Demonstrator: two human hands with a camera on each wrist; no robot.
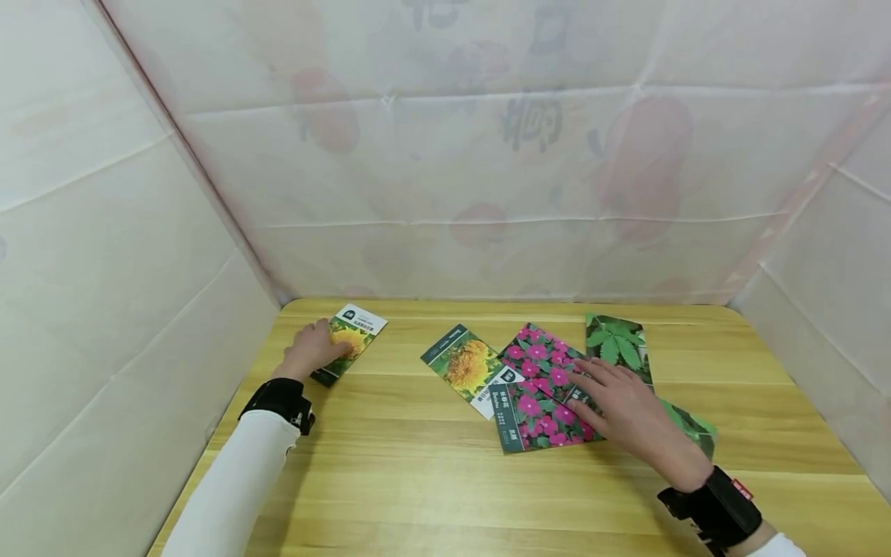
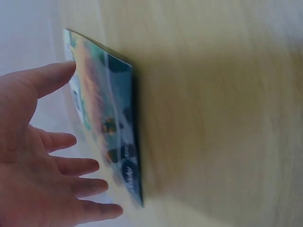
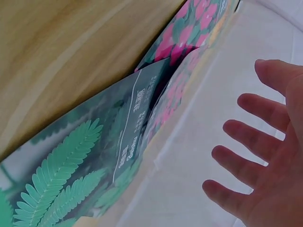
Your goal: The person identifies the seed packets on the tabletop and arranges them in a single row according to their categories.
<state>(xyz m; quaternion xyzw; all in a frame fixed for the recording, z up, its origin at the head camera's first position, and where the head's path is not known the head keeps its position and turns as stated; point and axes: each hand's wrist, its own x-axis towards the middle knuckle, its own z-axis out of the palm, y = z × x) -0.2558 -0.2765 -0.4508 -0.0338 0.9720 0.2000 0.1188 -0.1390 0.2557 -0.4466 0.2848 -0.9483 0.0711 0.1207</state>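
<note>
At the left of the table, my left hand (image 1: 312,352) reaches over a yellow-flower seed packet (image 1: 356,334). The left wrist view shows the thumb (image 2: 59,78) beside that packet (image 2: 111,101), fingers extended and spread; I cannot tell whether they touch it. My right hand (image 1: 623,406) lies over two overlapping pink-flower packets (image 1: 532,352) and partly covers them. In the right wrist view its fingers (image 3: 253,135) are spread and grip nothing. Another yellow-flower packet (image 1: 459,362) overlaps the pink ones. Green-leaf packets (image 1: 616,336) lie behind and beside the right hand, one partly hidden.
The wooden table (image 1: 390,495) has rounded far corners. Pale creased sheets with faint prints form a back wall (image 1: 431,170) and side walls, close to the table's edges. Black bands (image 1: 724,507) circle both wrists.
</note>
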